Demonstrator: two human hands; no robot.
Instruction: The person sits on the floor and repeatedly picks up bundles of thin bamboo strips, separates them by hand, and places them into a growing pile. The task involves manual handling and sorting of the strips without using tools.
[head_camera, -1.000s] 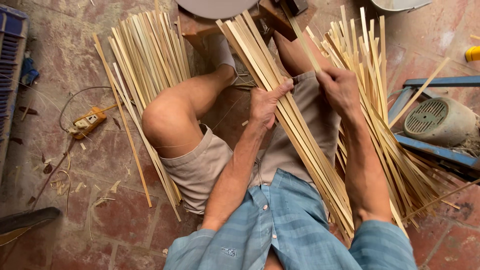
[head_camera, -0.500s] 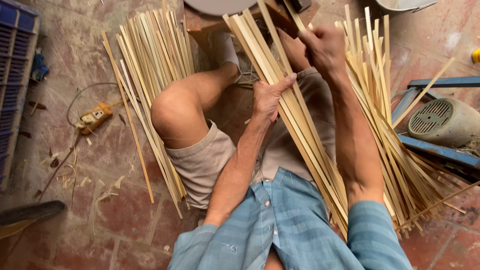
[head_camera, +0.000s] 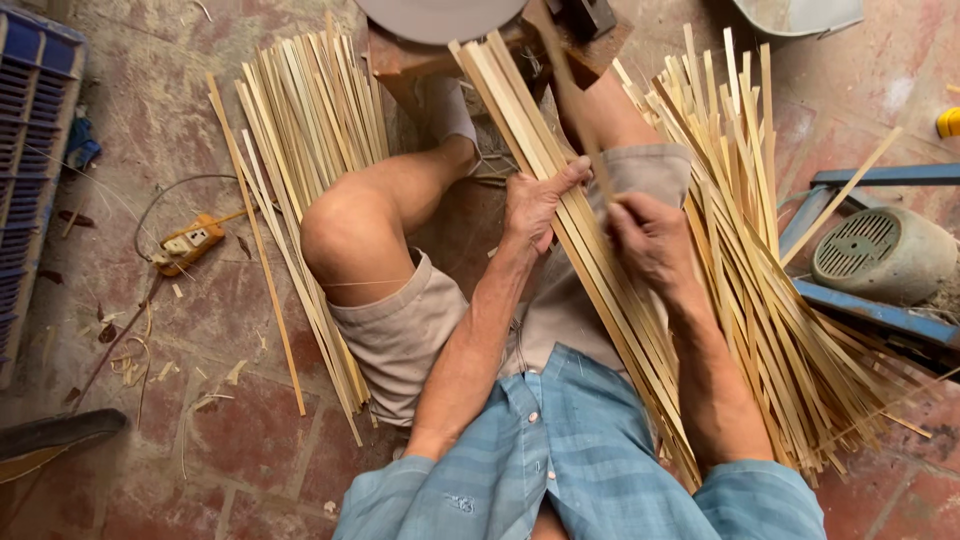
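A flat bundle of pale bamboo strips (head_camera: 560, 230) lies slantwise across my lap, running from the wooden block at the top down past my right hip. My left hand (head_camera: 535, 205) is closed over the bundle's upper part. Just to its right, my right hand (head_camera: 650, 240) grips a single thin strip (head_camera: 565, 90), blurred, which rises toward the top edge. I sit with bare knees bent, in beige shorts and a blue shirt.
A loose pile of strips (head_camera: 300, 130) lies on the brick floor at left, a larger fanned pile (head_camera: 770, 280) at right. A grey motor (head_camera: 880, 250) on a blue frame (head_camera: 870, 178) sits far right. An orange power strip (head_camera: 190, 240) and a blue crate (head_camera: 30, 150) are at left.
My right hand went up toward the top of the bundle, then came back down beside my left hand with one strip in it. My left hand stayed on the bundle.
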